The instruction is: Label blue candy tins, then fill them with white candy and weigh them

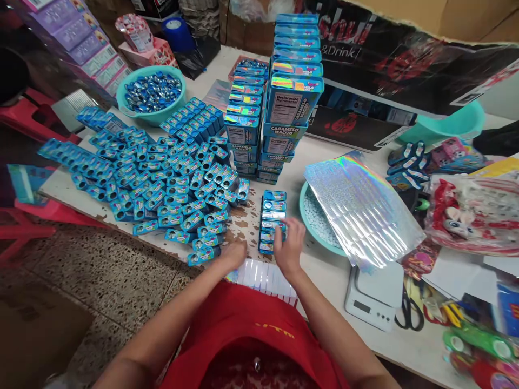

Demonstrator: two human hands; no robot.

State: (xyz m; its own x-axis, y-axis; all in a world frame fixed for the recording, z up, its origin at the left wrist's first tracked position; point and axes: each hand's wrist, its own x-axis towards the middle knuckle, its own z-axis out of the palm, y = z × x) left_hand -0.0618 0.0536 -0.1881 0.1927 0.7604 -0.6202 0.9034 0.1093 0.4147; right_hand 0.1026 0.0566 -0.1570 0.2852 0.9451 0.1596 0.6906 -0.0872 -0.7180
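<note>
My right hand (290, 246) is at a short row of small blue candy boxes (272, 222), one finger touching the row's right side. Its fingers are apart, and I see nothing gripped in them. My left hand (235, 254) rests low over the table between that row and a large spread of similar boxes (158, 181). Its fingers are curled closed; what they hold, if anything, is hidden. A shiny holographic sticker sheet (261, 275) lies just below my hands, against the red apron (259, 319).
Tall stacks of larger "Caramelo Macizo" boxes (290, 102) stand behind. At left back, a turquoise bowl (180, 102) holds blue wrapped candies. On the right, a holographic sheet (365, 210) covers part of another bowl (305, 216), near a white scale (371, 319) and scissors (409, 313).
</note>
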